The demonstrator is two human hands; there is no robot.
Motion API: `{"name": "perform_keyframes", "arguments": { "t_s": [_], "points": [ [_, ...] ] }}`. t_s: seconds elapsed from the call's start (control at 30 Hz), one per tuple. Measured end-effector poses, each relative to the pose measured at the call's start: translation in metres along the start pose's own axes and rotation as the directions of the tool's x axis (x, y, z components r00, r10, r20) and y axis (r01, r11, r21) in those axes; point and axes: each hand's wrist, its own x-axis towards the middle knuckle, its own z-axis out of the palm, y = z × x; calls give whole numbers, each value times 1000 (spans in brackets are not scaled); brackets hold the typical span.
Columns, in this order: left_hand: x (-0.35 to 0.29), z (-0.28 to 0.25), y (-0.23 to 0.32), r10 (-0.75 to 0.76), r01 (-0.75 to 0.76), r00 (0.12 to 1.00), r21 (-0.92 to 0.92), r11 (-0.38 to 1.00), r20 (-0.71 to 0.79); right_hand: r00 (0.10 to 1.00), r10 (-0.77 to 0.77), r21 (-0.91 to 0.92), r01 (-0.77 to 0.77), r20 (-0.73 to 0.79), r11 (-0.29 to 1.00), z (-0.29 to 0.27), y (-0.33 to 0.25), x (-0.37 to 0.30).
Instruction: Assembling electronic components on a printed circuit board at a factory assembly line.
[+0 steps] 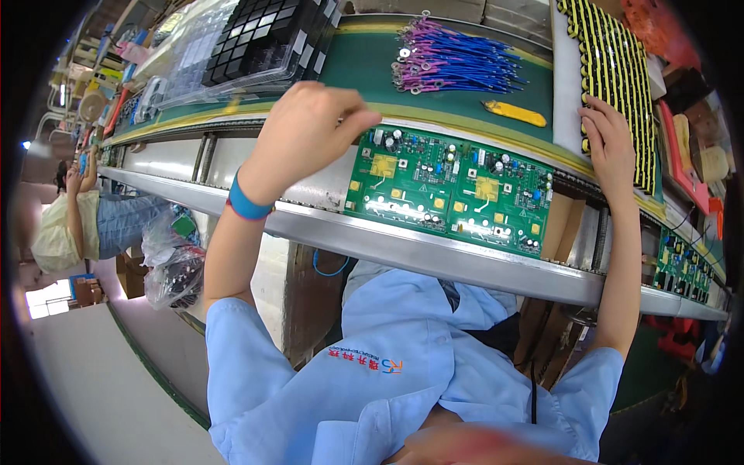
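Note:
My left hand point(310, 128), with a blue band point(248, 200) round its wrist, is above the left end of a green circuit board panel point(446, 182). Its fingers are curled and the thumb meets the forefinger; anything between them is too small to make out. The panel lies across the rails of the line, populated with capacitors, small chips and square yellow pads. To the right, my right hand point(608, 143) reaches to the left edge of the rows of yellow-and-black parts point(620, 77) on a white foam sheet point(570, 85). Its fingers bend down there, their tips partly hidden.
Blue and purple wires with ring terminals point(457, 62) lie bundled on the green mat, beside a yellow utility knife point(514, 113). Clear plastic trays of black parts point(260, 43) stand at the back left. Another board point(682, 267) is on the rail at right. A co-worker point(85, 217) is far left.

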Motion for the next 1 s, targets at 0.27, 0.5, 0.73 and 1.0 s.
{"name": "perform_keyframes", "arguments": {
  "t_s": [0.27, 0.5, 0.73, 1.0],
  "points": [
    [52, 16, 14, 103, -125, 990, -258, 958, -96, 971, 238, 376, -215, -17, 902, -16, 14, -14],
    [114, 33, 31, 277, -300, 900, -16, 954, -336, 976, 216, 77, -214, -17, 974, -4, 21, 30],
    [114, 29, 19, 222, -221, 931, 39, 975, -289, 985, 122, -110, -136, -125, 985, 48, 62, 122],
    [138, 1, -36, 73, -101, 907, -47, 994, -414, 994, 10, -290, -43, -112, 956, 61, 69, 146]
  ]
}}
